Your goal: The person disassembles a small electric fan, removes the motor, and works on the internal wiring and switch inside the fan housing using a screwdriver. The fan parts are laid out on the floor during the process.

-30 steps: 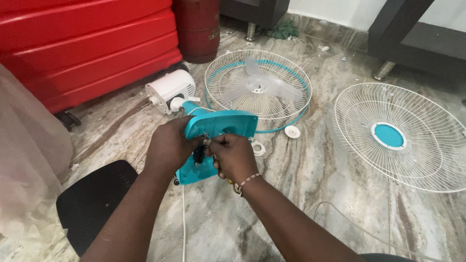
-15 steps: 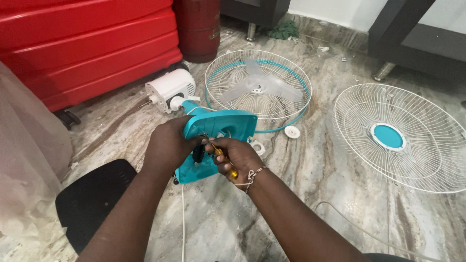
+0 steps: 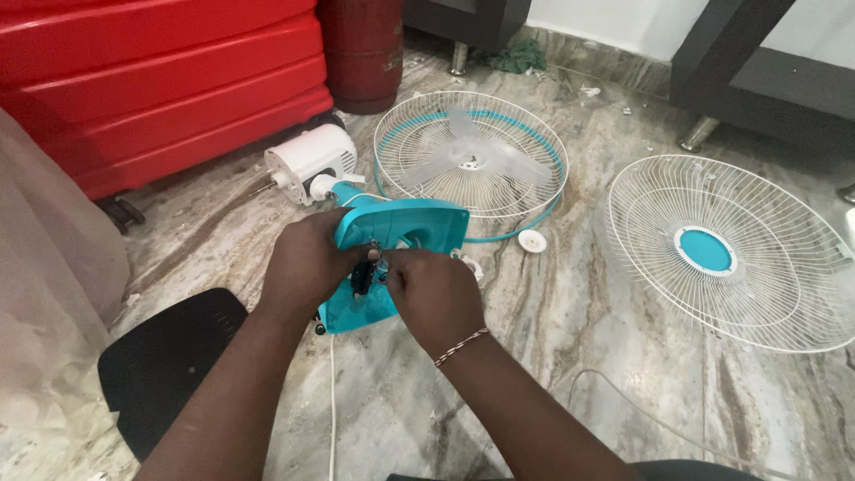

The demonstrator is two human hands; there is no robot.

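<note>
Hands: left hand [image 3: 307,263] grips teal housing [image 3: 392,240], held above floor; right hand [image 3: 432,289] pinches small dark part [image 3: 362,278] at its middle.
Near: black seat [image 3: 160,365], white cord [image 3: 331,401].
Mid: white motor [image 3: 312,160], white cap [image 3: 532,240].
Far: blade [image 3: 468,160] inside rear guard [image 3: 543,209]; front guard [image 3: 739,258] well apart.

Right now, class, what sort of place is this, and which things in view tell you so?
Probably a room in a home, used for a repair on the floor: a polished marble-like floor, a red gas cylinder and dark furniture legs, with fan grilles lying about.
</note>
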